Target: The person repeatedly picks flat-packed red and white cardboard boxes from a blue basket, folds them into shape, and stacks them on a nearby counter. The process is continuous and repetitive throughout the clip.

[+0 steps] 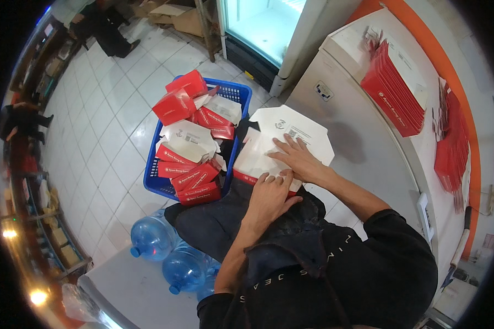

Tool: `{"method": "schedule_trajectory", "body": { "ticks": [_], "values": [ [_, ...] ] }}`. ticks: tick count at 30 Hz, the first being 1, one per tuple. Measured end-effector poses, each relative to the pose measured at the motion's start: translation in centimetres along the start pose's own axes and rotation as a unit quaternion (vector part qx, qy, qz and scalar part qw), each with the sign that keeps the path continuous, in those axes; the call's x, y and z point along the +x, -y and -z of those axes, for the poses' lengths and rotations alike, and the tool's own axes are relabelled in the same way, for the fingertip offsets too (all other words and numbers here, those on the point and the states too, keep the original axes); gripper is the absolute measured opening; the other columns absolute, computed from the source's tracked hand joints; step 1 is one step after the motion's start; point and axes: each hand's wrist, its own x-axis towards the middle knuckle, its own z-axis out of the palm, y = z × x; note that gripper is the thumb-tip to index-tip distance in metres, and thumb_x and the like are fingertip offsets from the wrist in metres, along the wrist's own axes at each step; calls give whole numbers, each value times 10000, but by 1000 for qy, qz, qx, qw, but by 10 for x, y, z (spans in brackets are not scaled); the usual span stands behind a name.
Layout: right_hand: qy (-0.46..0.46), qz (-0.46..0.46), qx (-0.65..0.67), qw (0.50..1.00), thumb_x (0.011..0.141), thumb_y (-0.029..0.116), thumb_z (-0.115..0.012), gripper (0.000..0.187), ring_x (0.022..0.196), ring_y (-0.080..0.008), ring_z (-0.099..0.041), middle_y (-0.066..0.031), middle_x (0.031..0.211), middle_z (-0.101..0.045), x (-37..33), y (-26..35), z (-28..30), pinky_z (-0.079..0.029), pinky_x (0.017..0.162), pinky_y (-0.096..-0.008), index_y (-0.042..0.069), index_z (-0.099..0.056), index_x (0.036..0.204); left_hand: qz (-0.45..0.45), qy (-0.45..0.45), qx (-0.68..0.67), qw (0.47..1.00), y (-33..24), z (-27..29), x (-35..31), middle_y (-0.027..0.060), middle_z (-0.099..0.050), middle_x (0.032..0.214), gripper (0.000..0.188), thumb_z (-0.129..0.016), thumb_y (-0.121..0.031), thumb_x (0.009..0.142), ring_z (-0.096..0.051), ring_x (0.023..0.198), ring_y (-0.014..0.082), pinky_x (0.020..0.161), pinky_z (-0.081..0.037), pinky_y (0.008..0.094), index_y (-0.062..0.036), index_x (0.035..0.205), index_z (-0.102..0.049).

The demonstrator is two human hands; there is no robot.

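An opened cardboard food box, red outside and white inside, rests on my lap with its wide lid flap folded back. My left hand grips the box's near red wall, fingers bent over the edge and thumb on the outer side. Across the white inside lies my right hand, its fingers spread and pressing near the fold of the lid. Just left of the box stands a blue plastic basket piled with folded red and white boxes.
Flat red box blanks are stacked on the white freezer at right, with more red blanks beside them. Large blue water bottles lie by my left leg. A lit glass-door fridge stands ahead. Two people are at far left.
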Motion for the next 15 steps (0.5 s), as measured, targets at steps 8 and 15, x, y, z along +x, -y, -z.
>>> {"method": "schedule_trajectory", "body": {
  "ticks": [8,15],
  "values": [
    [20,-66,230,971,864,60,-699,687,1415,-416,-483,-180,1516,-542,22,-66,20,-410,1159,-505,169,-499,1512,7,93,0,996,7,-18,2,163,-732,806,301,-655,-286,949,-720,828,353,796,-561,498,-107,1183,-718],
    [-67,-49,173,981,961,398,-698,442,1267,-380,-605,-187,1349,-658,14,-15,34,-464,1073,-436,49,-711,1231,-15,28,-5,999,9,-39,-8,159,-730,836,266,-705,-255,900,-719,858,347,717,-579,466,-60,1079,-681]
  ]
}}
